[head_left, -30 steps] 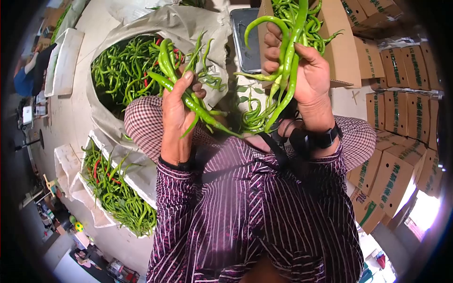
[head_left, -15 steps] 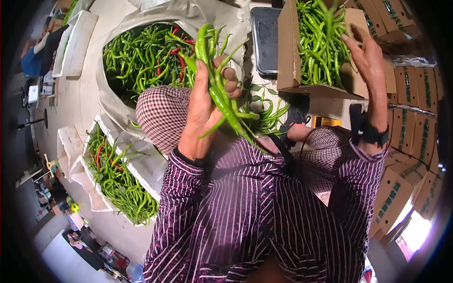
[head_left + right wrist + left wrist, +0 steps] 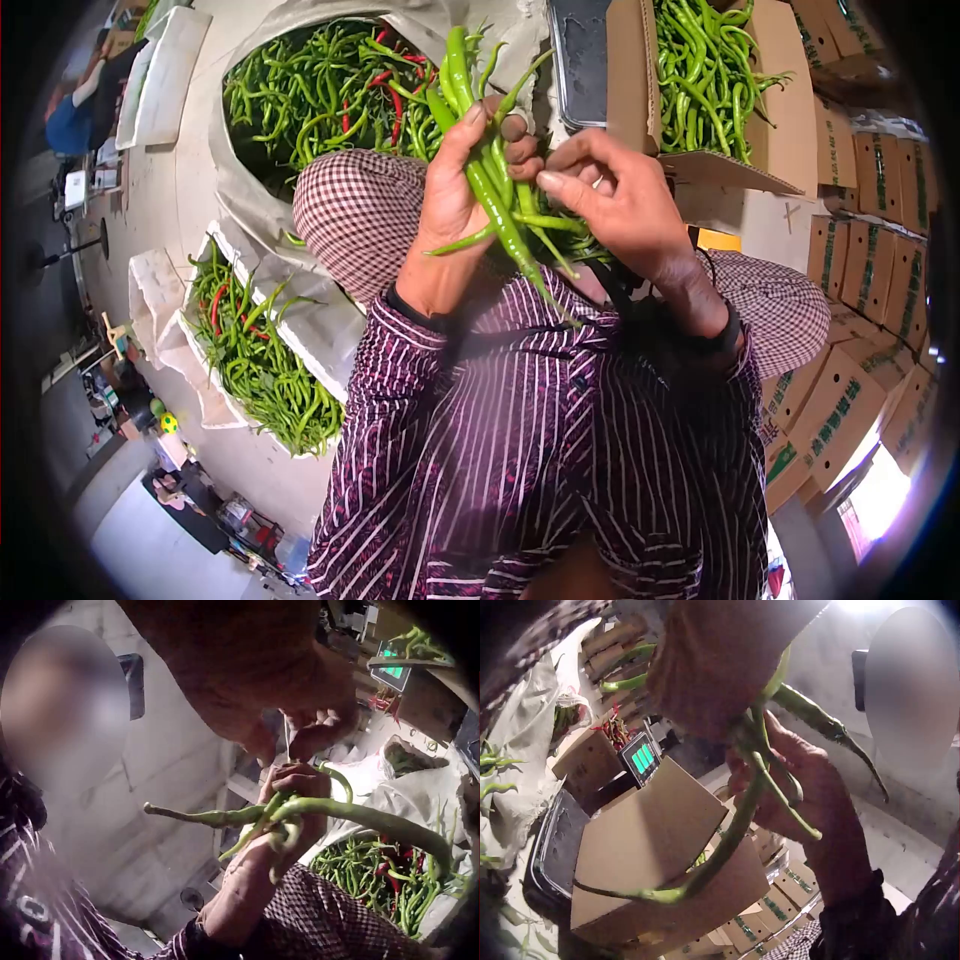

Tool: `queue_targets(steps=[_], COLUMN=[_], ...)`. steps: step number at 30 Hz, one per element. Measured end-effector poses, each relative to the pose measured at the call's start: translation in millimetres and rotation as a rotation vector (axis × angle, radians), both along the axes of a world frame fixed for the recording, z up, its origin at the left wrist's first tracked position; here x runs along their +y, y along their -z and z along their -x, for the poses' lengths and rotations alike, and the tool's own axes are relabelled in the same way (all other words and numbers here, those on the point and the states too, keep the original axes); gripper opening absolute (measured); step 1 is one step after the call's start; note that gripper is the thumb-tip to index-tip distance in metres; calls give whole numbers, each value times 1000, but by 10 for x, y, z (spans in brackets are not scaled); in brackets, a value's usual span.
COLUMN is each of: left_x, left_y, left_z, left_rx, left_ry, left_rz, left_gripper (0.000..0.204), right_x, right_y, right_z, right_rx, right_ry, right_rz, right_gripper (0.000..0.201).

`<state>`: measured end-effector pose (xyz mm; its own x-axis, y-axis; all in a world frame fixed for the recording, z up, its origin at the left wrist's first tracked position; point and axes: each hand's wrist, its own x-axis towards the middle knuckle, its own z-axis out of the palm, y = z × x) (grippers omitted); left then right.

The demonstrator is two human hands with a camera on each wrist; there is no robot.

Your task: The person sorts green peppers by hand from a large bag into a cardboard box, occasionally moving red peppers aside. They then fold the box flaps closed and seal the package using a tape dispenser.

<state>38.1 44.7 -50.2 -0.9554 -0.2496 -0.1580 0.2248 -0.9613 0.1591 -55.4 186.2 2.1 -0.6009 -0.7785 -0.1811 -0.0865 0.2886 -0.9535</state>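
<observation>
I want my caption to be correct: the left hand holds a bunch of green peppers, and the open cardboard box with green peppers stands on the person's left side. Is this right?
Not fully: the open cardboard box with green peppers stands on the right side, not the left, as the head view shows. The left hand does hold a bunch of green peppers.

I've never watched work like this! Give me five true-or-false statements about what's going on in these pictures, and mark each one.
1. The left hand grips a bunch of green peppers. True.
2. The right hand is deep inside the cardboard box. False: it is close beside the left hand, outside the box.
3. The open sack holds only green peppers. False: red peppers show among them.
4. Inside the cardboard box lie more peppers. True.
5. The trousers are plain. False: they are checked.
</observation>
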Motion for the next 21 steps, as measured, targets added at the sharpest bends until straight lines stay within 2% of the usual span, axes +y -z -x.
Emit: queue_targets(steps=[2,4,6,7,11,13,14,16,18,20,21], left_x=[78,140,172,148,122,139,128,105,113,91,93], left_y=[-73,-95,-125,17,104,76,97,137,141,88,77], left_z=[47,104,118,86,67,101,101,98,116,100,101], left_rx=[-231,-244,-241,-195,-208,-278,-276,-310,-291,-289,-347], left_ry=[-60,-35,-38,-26,10,-24,-23,-54,-74,-61,-112], left_rz=[187,141,94,194,236,310,311,413,366,426,507], left_gripper=[30,35,37,44,41,37,37,34,28,24,21], right_x=[-99,-156,-204,-202,-137,-94,-71,-27,80,268,353], right_y=[32,86,111,98,320,367,352,236,66,-12,-13], right_z=[0,-3,-72,-116,-60,-10,14,58,125,257,278], right_rx=[-155,-155,49,119,263,-136,-135,-378,-395,126,135], right_ry=[152,147,145,124,5,76,77,153,145,-26,-30], right_rz=[83,53,-9,15,-39,18,19,160,169,-222,-178], right_gripper=[25,31,40,44,47,39,39,30,24,23,21])
